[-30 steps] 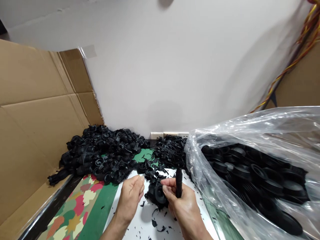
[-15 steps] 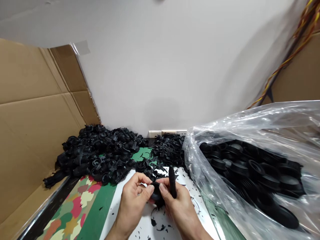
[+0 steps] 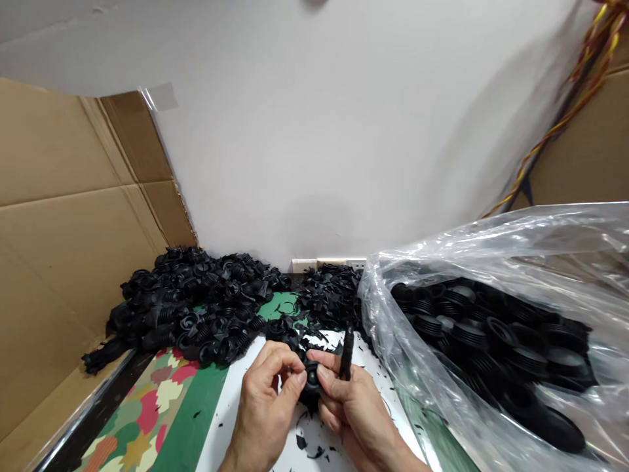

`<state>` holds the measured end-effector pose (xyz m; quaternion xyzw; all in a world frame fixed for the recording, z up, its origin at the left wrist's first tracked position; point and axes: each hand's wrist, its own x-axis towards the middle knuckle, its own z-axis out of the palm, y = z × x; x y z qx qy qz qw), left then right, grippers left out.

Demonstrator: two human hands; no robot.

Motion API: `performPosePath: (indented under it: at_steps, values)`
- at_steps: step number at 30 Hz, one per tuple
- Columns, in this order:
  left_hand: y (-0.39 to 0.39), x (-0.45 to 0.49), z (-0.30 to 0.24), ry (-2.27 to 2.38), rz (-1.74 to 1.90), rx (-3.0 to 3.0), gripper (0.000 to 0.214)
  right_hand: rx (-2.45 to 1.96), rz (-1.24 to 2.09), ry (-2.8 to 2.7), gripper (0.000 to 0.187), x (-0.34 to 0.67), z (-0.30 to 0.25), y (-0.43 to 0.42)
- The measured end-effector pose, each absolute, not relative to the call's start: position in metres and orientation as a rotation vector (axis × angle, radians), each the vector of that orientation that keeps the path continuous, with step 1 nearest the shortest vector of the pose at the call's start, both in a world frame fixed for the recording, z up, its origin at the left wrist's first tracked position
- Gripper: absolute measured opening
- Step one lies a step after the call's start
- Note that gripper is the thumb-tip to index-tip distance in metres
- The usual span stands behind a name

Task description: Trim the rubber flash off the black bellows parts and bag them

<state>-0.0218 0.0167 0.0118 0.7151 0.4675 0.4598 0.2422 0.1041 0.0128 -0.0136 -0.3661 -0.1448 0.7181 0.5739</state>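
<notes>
A small round black rubber part (image 3: 310, 379) with a raised rim is between my hands above the white sheet. My right hand (image 3: 356, 400) pinches its right side with thumb and forefinger. A slim black handle (image 3: 346, 354), pen-like, also rises from that hand's grip; its other end is hidden. On the left side, my left hand (image 3: 270, 396) is closed, thumb and forefinger pinched at the part's edge. Black scraps (image 3: 314, 451) lie on the white sheet (image 3: 246, 387) below.
Many ribbed black rubber pieces (image 3: 211, 301) are heaped at left, beside a cardboard panel (image 3: 83, 249). Thin black trimmings (image 3: 331, 295) pile up near wall sockets (image 3: 304, 265). At right, a clear plastic bag (image 3: 393, 328) holds ribbed black rubber parts (image 3: 528, 360).
The rubber part has turned in my fingers, and its face now shows more. The black handle has shifted slightly right. My left fingers have moved a little along its edge.
</notes>
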Motion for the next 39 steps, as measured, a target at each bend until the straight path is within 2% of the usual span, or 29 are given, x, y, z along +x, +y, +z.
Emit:
performPosePath:
  at_steps: [12, 21, 26, 33, 39]
  values:
    - [0.009, -0.023, 0.019, 1.291, 1.225, 2.888, 0.019, -0.895, 1.602, -0.293, 0.043, 0.104, -0.013, 0.014]
    - [0.01, -0.02, 0.021, 1.501, 0.828, 3.01, 0.027, -1.004, 1.533, -0.367, 0.044, 0.103, -0.017, 0.015]
    - [0.01, -0.015, 0.021, 1.54, 0.736, 3.066, 0.028, -1.077, 1.455, -0.455, 0.044, 0.1, -0.028, 0.017]
    - [0.007, -0.013, 0.011, 1.597, 0.833, 2.932, 0.026, -1.097, 1.396, -0.549, 0.04, 0.099, -0.033, 0.018]
    - [0.012, -0.024, 0.014, 1.462, 0.889, 2.138, 0.018, -0.98, 1.51, -0.49, 0.042, 0.101, -0.016, 0.012]
